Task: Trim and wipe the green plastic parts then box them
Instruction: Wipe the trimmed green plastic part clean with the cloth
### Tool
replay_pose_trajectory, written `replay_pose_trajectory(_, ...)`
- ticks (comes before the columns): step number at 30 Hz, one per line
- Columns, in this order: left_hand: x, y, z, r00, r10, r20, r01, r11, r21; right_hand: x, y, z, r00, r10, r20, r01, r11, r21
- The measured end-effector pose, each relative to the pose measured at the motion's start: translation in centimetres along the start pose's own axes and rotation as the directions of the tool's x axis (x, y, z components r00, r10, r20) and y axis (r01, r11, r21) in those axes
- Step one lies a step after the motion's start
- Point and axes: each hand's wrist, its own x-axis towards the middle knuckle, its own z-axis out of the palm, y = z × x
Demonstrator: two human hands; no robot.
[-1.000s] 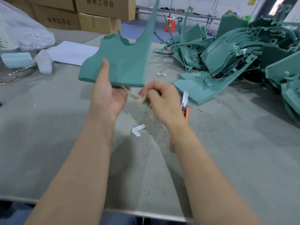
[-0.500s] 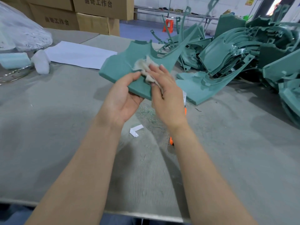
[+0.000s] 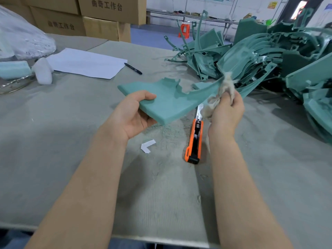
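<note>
I hold a flat green plastic part (image 3: 167, 101) above the table, almost level, its long curved arm reaching to the right. My left hand (image 3: 133, 112) grips its wide near-left end, thumb on top. My right hand (image 3: 227, 112) is closed on a wad of dirty white cloth (image 3: 224, 90), which is pressed around the part's thin arm. An orange and black utility knife (image 3: 195, 141) lies on the table between my forearms, blade pointing away from me. A big heap of green plastic parts (image 3: 265, 58) fills the table's far right.
A grey felt-covered table (image 3: 53, 141) carries a white paper sheet (image 3: 86, 62), a black marker (image 3: 133, 68), a small white paper scrap (image 3: 147, 146) and a clear plastic bag (image 3: 23, 36) at far left. Cardboard boxes (image 3: 100, 17) stand behind. The table's near edge is close.
The part has tilted from upright to nearly flat. My right hand with the cloth slid from the part's wide face out to the right along its thin arm, uncovering the knife.
</note>
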Motion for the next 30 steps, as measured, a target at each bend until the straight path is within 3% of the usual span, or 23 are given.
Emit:
replay_pose_trajectory(2,0.2,-0.3,0.3,1.000,0.015,0.000,-0.015,1.000,0.026,-0.1,-0.8,-0.1,0.981,0.183,0.061,-0.193,0.942,0.274)
replay_pose_trajectory(4,0.4,-1.0,1.0,0.999,0.031,-0.008,-0.031,0.997,0.076,-0.5,-1.2,0.4,0.939,0.273,0.210,-0.339,0.842,0.420)
replay_pose_trajectory(8,0.7,-2.3,2.6,0.994,0.105,0.017,-0.105,0.994,0.023,-3.5,-1.5,2.5,0.871,0.226,0.437,-0.362,0.896,0.257)
replay_pose_trajectory(11,0.9,-1.8,2.2,0.976,0.215,-0.041,-0.216,0.976,-0.034,-4.7,-1.1,3.4,0.876,0.187,0.444,-0.205,0.979,-0.009)
replay_pose_trajectory(13,1.0,-1.4,1.7,0.965,0.248,-0.081,-0.255,0.964,-0.083,-5.1,-0.8,3.5,0.858,0.170,0.485,-0.098,0.980,-0.171)
replay_pose_trajectory(18,0.9,0.0,0.6,0.944,0.295,-0.149,-0.320,0.929,-0.185,-6.0,-1.1,3.5,0.681,0.152,0.716,0.071,0.960,-0.271)
replay_pose_trajectory(19,0.8,0.1,0.5,0.946,0.284,-0.155,-0.310,0.933,-0.183,-5.8,-1.3,3.3,0.645,0.174,0.744,0.056,0.961,-0.272)
replay_pose_trajectory(21,0.5,0.0,0.6,0.961,0.252,-0.112,-0.271,0.939,-0.211,-5.1,-1.4,2.5,0.596,0.244,0.765,-0.120,0.969,-0.216)
replay_pose_trajectory(23,0.2,0.0,0.4,0.978,0.209,-0.020,-0.206,0.935,-0.291,-4.3,-1.6,1.8,0.654,0.281,0.702,-0.296,0.949,-0.104)
replay_pose_trajectory(25,-0.1,-0.1,0.4,0.982,0.168,0.091,-0.130,0.938,-0.321,-3.3,-1.6,1.8,0.809,0.272,0.522,-0.316,0.949,-0.005)
replay_pose_trajectory(27,-0.4,-0.5,1.1,0.972,0.133,0.193,-0.074,0.956,-0.284,-3.4,-1.6,2.3,0.890,0.227,0.395,-0.253,0.967,0.014)
replay_pose_trajectory(30,-0.6,-1.7,2.6,0.960,0.066,0.271,0.004,0.968,-0.253,-5.4,-0.4,3.0,0.849,0.074,0.524,0.027,0.983,-0.182)
